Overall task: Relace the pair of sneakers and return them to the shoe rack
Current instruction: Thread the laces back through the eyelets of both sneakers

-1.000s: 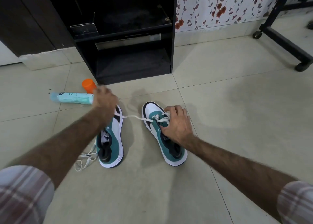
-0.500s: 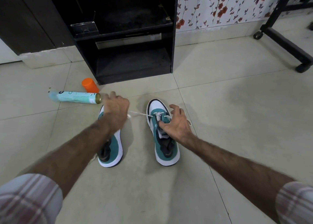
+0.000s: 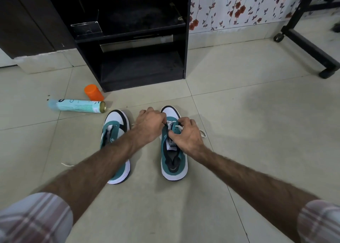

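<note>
- Sneakers: the right sneaker point(image 3: 173, 145) stands on the floor point(image 3: 239, 132) in front of the rack point(image 3: 143, 40), toe toward it; the left sneaker point(image 3: 115, 132) stands just beside it, partly under the left forearm.
- Both hands meet over the lower eyelets of the right sneaker. The left hand point(image 3: 150, 127) has its fingers curled, pinching the lace point(image 3: 172, 125) at the toe-side rows. The right hand point(image 3: 186, 138) pinches the lace from the other side, thumb lying across the tongue.
- The step in hand looks like threading or snugging a low crossing. Only the first rows seem laced, so most of this shoe is not yet done.
- To do it well: hold the tongue flat with the right thumb, feed the tip through the eyelet cleanly, then pull both ends even before moving up a row.
- Keep the lace untwisted, so each crossing lies flat.
- A loose end point(image 3: 203, 133) trails on the floor just right of the shoe, outside the grip; it will need gathering in.
- The left sneaker shows no lace across its eyelets; a lace end point(image 3: 67, 164) lies on the floor near its heel.
- A spray can point(image 3: 77, 105) and an orange cap point(image 3: 93, 93) lie near the left toe, clear of the work.
</note>
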